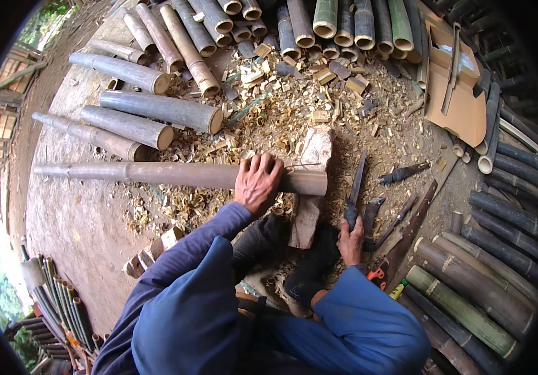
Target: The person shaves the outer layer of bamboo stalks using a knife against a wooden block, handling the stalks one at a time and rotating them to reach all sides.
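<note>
A long brown bamboo pole [181, 175] lies crosswise in front of me, its right end resting across a pale wooden block [305, 226]. My left hand [259, 185] is closed over the pole near that end, knuckles up. To the right of the block, my right hand [350, 242] is wrapped round the dark handle of a knife [358, 178]. The blade points away from me and stands apart from the pole. Part of the handle is hidden in my fingers.
Shavings and chips [269, 112] cover the ground beyond the pole. Cut bamboo sections [159, 109] lie at left, far side and right. A dark wrapped tool [404, 173], an orange-handled tool [378, 275] and a cardboard box [462, 119] are to the right.
</note>
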`<state>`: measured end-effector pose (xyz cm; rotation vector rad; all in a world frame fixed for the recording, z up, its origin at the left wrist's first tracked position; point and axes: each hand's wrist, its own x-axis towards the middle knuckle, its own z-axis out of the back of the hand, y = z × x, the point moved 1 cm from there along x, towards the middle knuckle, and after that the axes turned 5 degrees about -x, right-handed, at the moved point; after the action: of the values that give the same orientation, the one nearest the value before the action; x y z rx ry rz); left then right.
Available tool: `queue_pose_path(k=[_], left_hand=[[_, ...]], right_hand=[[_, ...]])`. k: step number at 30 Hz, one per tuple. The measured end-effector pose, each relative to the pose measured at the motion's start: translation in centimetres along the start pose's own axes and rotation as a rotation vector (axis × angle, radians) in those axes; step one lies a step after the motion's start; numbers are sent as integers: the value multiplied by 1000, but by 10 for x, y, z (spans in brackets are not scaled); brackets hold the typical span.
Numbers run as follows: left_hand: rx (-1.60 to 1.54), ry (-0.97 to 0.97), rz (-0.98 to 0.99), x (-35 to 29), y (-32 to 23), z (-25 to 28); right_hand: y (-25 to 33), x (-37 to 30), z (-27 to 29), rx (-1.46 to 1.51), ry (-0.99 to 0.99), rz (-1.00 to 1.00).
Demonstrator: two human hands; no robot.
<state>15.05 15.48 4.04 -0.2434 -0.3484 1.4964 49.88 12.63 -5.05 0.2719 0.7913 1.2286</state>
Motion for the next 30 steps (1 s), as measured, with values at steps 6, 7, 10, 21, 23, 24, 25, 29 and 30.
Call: queue_pose_path(k=[6, 7, 10, 21, 23, 24, 25, 29, 30], left_hand=[[-48, 90, -12, -7, 6, -8], [-87, 79, -39, -9, 7, 0], [55, 262, 20, -7, 48, 46], [-21, 574, 165, -4, 96, 41], [-38, 572, 167, -5, 96, 45], [-41, 573, 164, -2, 95, 44], [-43, 578, 160, 1, 93, 42], [-19, 591, 153, 5, 88, 39], [-7, 610, 168, 0, 90, 40]], right_hand=[[33, -9, 17, 157, 156, -51], [49, -16, 31, 242, 245, -135], [46, -24, 46, 304, 147, 8], [173, -15, 131, -341, 120, 719], [200, -19, 135, -287, 82, 821], [210, -23, 137, -239, 34, 902], [196, -15, 132, -267, 55, 870], [153, 16, 106, -680, 201, 664], [152, 17, 108, -699, 202, 673]])
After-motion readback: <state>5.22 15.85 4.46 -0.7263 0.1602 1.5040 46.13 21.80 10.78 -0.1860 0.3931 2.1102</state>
